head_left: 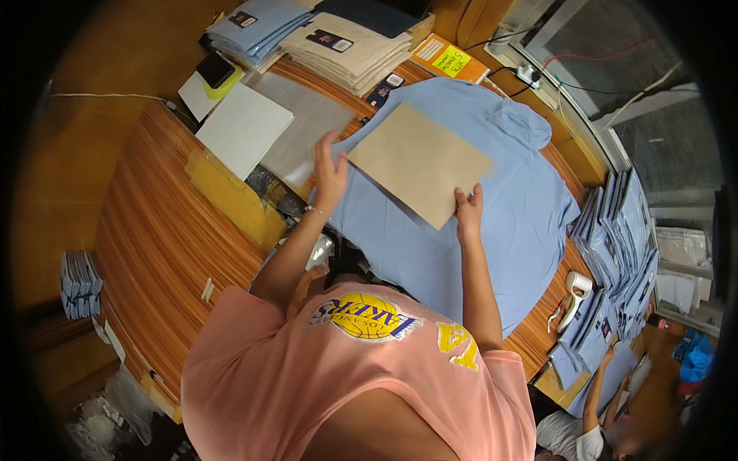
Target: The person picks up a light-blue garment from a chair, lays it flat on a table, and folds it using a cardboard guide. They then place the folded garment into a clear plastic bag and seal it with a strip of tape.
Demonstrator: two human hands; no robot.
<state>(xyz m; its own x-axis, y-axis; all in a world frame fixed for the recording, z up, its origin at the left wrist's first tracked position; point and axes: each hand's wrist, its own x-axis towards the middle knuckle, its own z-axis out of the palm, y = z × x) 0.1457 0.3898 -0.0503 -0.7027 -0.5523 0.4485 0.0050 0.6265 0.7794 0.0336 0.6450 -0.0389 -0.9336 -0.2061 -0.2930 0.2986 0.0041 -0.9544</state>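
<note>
Over blue cloth (430, 269), right fingers (475, 201) pinch tan cardboard (419, 164)

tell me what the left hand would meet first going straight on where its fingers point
Probably the cream folded stack, if the left hand clears the flat translucent sheet; its height is hard to judge, so it could brush that sheet first.
</note>
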